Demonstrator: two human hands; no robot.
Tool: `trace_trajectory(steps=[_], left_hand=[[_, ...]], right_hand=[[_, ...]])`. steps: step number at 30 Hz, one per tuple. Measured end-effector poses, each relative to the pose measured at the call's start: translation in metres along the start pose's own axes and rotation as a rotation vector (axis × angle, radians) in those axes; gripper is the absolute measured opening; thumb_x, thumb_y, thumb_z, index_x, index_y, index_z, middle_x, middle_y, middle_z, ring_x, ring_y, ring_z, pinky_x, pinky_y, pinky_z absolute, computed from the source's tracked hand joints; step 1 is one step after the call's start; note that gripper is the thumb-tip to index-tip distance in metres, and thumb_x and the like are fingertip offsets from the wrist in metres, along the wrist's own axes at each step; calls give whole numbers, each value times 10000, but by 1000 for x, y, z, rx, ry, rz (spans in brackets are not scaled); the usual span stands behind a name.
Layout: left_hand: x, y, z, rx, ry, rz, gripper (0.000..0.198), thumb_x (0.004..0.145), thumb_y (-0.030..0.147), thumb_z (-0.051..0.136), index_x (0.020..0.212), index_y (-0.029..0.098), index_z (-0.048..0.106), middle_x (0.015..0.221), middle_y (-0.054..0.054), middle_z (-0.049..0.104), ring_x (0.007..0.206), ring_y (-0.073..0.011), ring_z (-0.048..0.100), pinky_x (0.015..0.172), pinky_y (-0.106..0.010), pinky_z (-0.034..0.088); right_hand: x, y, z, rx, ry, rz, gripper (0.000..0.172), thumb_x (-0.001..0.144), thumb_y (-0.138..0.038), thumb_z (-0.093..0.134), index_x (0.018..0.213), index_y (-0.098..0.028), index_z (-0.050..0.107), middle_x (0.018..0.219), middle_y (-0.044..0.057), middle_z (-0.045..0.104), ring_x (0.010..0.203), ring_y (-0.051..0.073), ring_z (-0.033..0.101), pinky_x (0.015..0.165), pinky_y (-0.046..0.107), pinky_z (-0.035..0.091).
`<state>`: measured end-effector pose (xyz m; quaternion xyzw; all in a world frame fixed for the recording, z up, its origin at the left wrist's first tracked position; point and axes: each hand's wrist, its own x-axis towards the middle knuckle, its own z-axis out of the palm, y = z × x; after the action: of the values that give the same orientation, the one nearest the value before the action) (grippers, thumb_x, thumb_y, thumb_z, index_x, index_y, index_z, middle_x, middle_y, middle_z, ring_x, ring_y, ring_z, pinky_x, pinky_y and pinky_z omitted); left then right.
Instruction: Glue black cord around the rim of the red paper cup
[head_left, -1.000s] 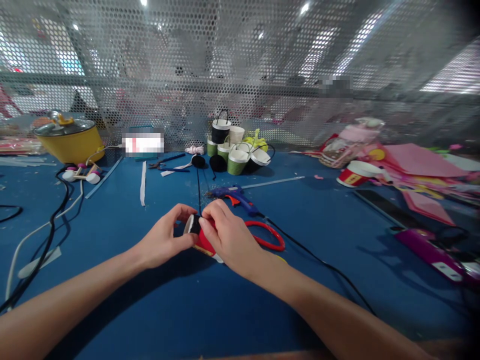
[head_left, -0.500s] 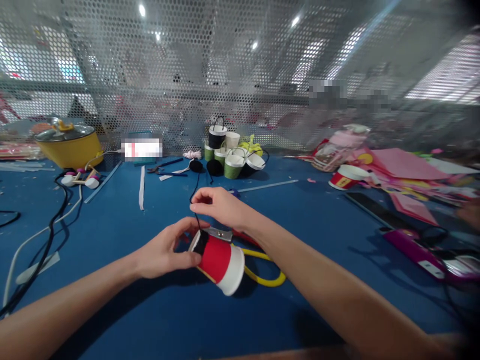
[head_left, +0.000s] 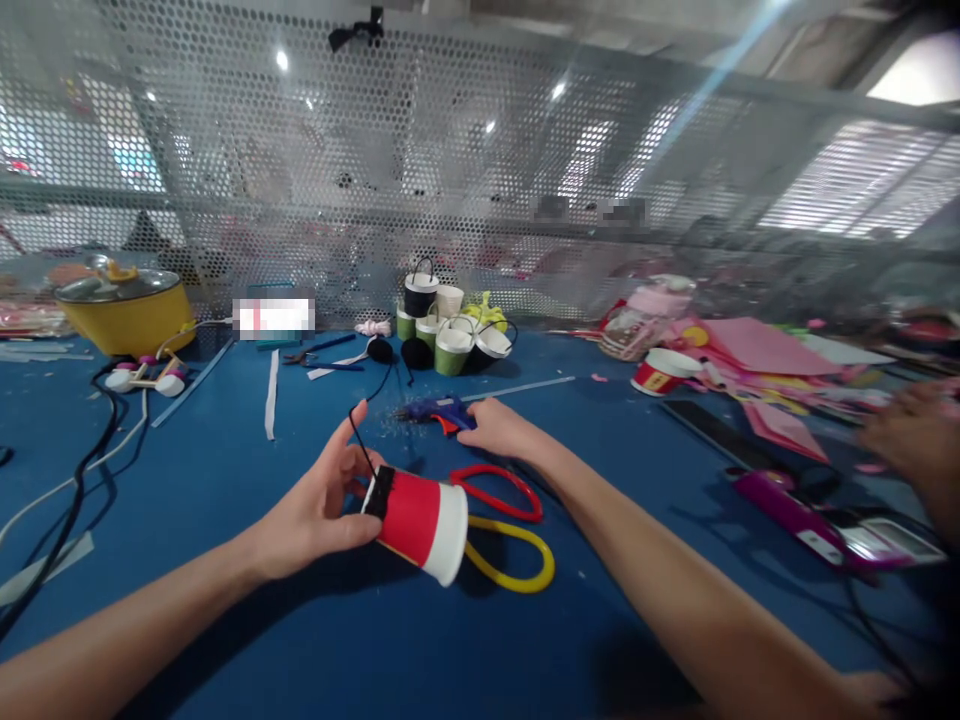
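My left hand (head_left: 326,510) holds a paper cup (head_left: 418,522) on its side, its white rim facing right. Red paper wraps the cup, and black yarn (head_left: 381,493) covers part of its base end. A strand runs from there past my raised forefinger to a black yarn ball (head_left: 380,350). Farther right, my right hand (head_left: 499,428) is closed around the handle of a blue glue gun (head_left: 439,409), which lies on the table with its nozzle to the left. Scissors with a red loop (head_left: 501,492) and a yellow loop (head_left: 517,585) lie partly behind the cup.
Small paper buckets (head_left: 452,350) stand at the back beside another black yarn ball (head_left: 415,354). A yellow pot (head_left: 127,315) and cables are on the left. On the right lie pink papers (head_left: 765,345), a red-and-white cup (head_left: 664,372), a purple device (head_left: 784,515) and another person's hand (head_left: 911,435).
My right hand has let go of the yarn strand and moved right onto the glue gun. My left hand still holds the cup, now shifted slightly left, with the forefinger raised.
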<state>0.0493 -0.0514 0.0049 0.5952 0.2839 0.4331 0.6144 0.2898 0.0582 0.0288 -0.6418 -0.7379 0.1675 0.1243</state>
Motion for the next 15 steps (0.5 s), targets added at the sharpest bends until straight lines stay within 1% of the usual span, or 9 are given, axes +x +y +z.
trace_trajectory(steps=[2, 4, 6, 8, 12, 15], left_hand=[[1, 1, -1, 10, 31, -2, 1027, 683, 357, 713, 1430, 330, 8, 1034, -48, 493, 944, -212, 498, 824, -365, 397], [2, 2, -2, 27, 47, -3, 1040, 678, 353, 714, 1431, 319, -3, 1015, -42, 494, 920, -203, 495, 808, -357, 395], [3, 1, -4, 54, 51, 3, 1041, 680, 335, 713, 1432, 310, -6, 1015, -42, 494, 919, -199, 493, 816, -357, 387], [3, 0, -6, 80, 48, 12, 1031, 689, 318, 705, 1433, 302, -9, 1024, -44, 491, 925, -198, 489, 828, -359, 380], [3, -3, -11, 122, 44, 24, 994, 718, 295, 677, 1433, 299, -14, 1041, -49, 478, 932, -201, 481, 825, -361, 382], [4, -4, -13, 164, 45, 36, 979, 729, 279, 669, 1432, 308, -12, 1051, -51, 476, 945, -206, 476, 833, -368, 376]], right_hand=[[0, 0, 8, 1, 9, 16, 153, 600, -88, 637, 529, -185, 543, 508, -5, 540, 564, 151, 533, 488, 228, 320], [-1, -1, 12, 32, 32, 43, 83, 632, -91, 614, 648, -169, 589, 589, 19, 585, 617, 169, 551, 514, 236, 340], [-5, -3, 11, 93, 34, 71, 131, 660, -110, 598, 783, -156, 606, 629, 26, 605, 629, 176, 559, 529, 244, 362], [-12, -5, 5, 179, -1, 77, 179, 685, -126, 570, 861, -151, 599, 628, 16, 608, 604, 165, 558, 530, 247, 383], [-31, -11, -8, 376, -126, 5, 97, 762, -193, 515, 789, -150, 598, 657, 14, 606, 599, 131, 549, 547, 240, 420], [-42, -14, -14, 660, -164, -5, 142, 780, -291, 565, 764, -152, 590, 694, 19, 596, 595, 110, 528, 559, 241, 441]])
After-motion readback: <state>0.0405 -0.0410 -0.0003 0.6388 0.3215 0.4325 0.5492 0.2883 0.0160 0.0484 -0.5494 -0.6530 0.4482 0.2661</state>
